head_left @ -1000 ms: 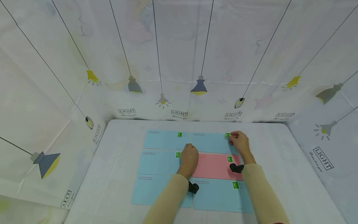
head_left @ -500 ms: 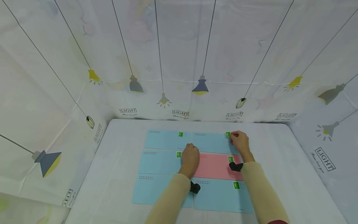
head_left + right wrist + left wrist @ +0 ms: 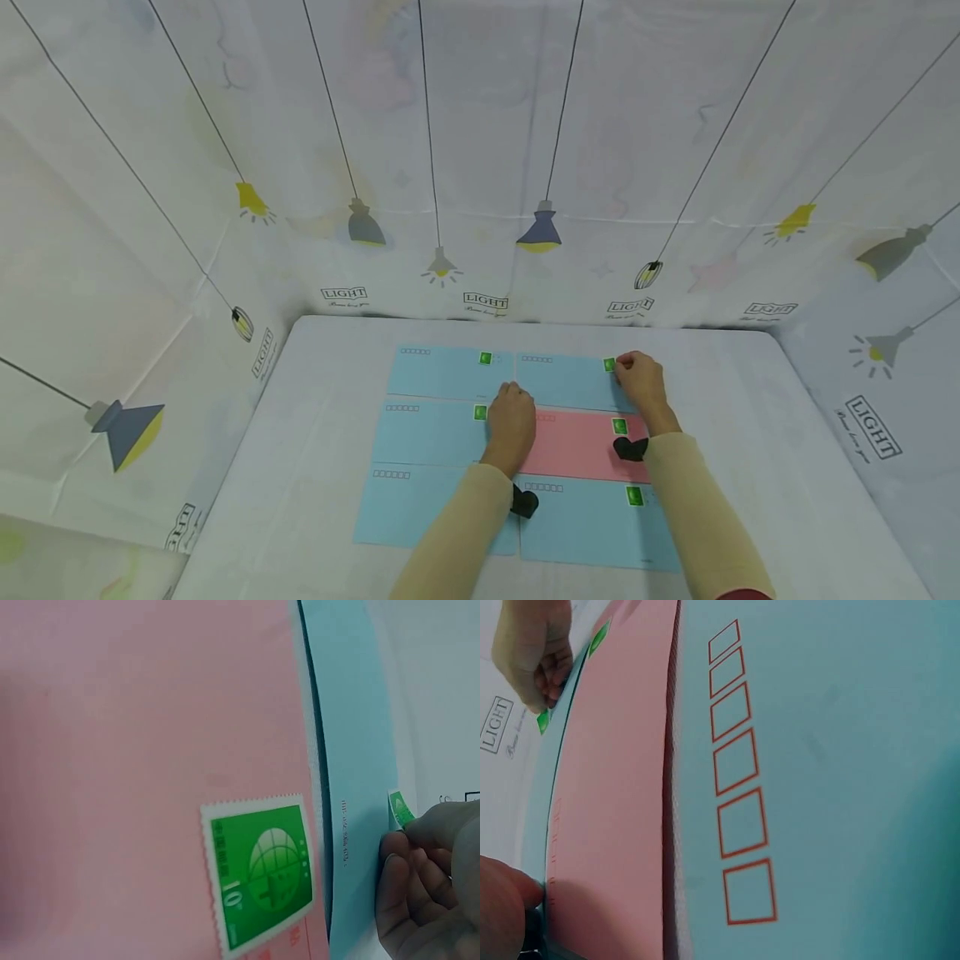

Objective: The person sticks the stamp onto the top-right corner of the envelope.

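Observation:
At the top right corner of the far right blue envelope (image 3: pixel 566 383), my right hand (image 3: pixel 641 383) pinches a green postage stamp (image 3: pixel 609 364) between thumb and finger. The right wrist view shows this stamp (image 3: pixel 399 808) slightly tilted; whether its underside touches the paper, I cannot tell. My left hand (image 3: pixel 512 423) rests where the envelopes meet near the middle, over the left end of the pink envelope (image 3: pixel 573 450). In the left wrist view, one of its digits (image 3: pixel 514 892) touches the far blue envelope's edge; its other fingertips are hidden.
Blue envelopes (image 3: pixel 431 433) lie in two columns on a white table (image 3: pixel 300 467). Stamps sit on the pink envelope (image 3: pixel 619 426), the near right envelope (image 3: pixel 635 496) and two left ones. My left sleeve (image 3: pixel 457 533) covers part of the near left envelope. A lamp-patterned curtain (image 3: pixel 480 167) stands behind.
My right hand has shifted slightly left and toward me with the stamp, bringing it a little further over the envelope's corner. The left hand stays in place.

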`<state>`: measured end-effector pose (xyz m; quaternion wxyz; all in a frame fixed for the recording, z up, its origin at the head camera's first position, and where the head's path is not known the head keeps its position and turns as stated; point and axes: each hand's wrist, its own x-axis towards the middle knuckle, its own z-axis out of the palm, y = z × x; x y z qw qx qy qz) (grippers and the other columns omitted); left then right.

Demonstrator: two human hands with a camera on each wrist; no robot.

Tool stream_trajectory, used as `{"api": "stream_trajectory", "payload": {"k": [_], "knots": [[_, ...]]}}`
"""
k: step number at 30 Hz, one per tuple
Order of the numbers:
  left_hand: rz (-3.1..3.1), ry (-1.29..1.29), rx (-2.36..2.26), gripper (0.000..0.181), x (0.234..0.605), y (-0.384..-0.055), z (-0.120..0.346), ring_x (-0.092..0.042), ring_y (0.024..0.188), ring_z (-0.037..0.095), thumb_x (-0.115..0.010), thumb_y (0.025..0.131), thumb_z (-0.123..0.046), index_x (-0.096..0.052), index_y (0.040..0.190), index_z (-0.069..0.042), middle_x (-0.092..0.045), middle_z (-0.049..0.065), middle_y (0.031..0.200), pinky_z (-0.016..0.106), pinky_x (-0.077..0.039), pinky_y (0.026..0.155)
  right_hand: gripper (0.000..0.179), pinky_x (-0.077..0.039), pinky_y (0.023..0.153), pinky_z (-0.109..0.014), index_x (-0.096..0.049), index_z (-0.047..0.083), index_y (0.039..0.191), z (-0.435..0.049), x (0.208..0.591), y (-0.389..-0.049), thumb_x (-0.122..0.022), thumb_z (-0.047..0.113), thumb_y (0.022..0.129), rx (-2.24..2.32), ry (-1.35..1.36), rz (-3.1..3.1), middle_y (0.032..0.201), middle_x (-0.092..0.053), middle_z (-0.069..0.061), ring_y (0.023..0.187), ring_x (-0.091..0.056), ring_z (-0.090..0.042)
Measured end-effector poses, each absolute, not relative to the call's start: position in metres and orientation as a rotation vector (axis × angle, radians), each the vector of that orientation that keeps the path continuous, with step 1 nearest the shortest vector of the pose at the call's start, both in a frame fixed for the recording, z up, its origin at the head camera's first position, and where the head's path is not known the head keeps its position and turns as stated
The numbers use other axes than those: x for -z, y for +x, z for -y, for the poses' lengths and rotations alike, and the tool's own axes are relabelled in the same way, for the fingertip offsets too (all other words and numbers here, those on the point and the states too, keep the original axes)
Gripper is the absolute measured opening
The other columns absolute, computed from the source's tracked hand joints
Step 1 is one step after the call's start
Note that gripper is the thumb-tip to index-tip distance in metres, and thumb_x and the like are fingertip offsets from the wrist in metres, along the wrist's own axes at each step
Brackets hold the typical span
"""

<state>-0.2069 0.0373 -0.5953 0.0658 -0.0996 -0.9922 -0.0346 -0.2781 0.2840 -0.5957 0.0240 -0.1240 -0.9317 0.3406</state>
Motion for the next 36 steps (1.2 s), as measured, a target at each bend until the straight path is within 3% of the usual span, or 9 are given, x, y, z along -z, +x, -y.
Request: {"api": "stream_trajectory", "payload": {"k": [9,16,25,36], "knots": [[2.953,-0.303,0.131,0.02,0.596,-0.207,-0.037,-0.065,0.099,0.014,-0.074,0.091,-0.021,-0.077,0.106,-0.008,-0.07,0.004,0.101,0.027,-0.06,0.083,0.03,-0.051,0.083,-0.046,-0.059,-0.004,0.118,-0.28,0.595,-0.278,-0.051,0.015,0.097,-0.968,-0.386,2.949,0.109,-0.065,-0.023,0.096,-0.061,-0.034],[2.963,-0.303,0.157,0.02,0.594,-0.208,-0.036,-0.065,0.1,0.015,-0.074,0.091,-0.019,-0.077,0.107,-0.007,-0.07,0.004,0.102,0.027,-0.06,0.082,0.025,-0.051,0.076,-0.047,-0.062,-0.006,0.11,-0.279,0.596,-0.281,-0.05,0.012,0.097,-0.83,-0.231,2.992,0.105,-0.067,-0.025,0.089,-0.062,-0.035],[3.016,-0.294,0.143,0.024,0.596,-0.21,-0.037,-0.064,0.1,0.014,-0.073,0.092,-0.02,-0.075,0.112,-0.007,-0.068,0.004,0.104,0.027,-0.06,0.081,0.025,-0.053,0.077,-0.052,-0.068,-0.009,0.105,-0.274,0.592,-0.279,-0.051,0.007,0.096,-0.714,-0.107,2.971,0.101,-0.069,-0.028,0.086,-0.065,-0.038],[3.001,-0.301,0.16,0.022,0.598,-0.208,-0.036,-0.065,0.105,0.015,-0.072,0.093,-0.018,-0.075,0.111,-0.006,-0.068,0.005,0.107,0.027,-0.061,0.082,0.027,-0.051,0.079,-0.054,-0.069,-0.012,0.102,-0.272,0.594,-0.277,-0.052,0.008,0.097,-0.699,-0.099,2.949,0.098,-0.061,-0.028,0.09,-0.058,-0.039]]}}
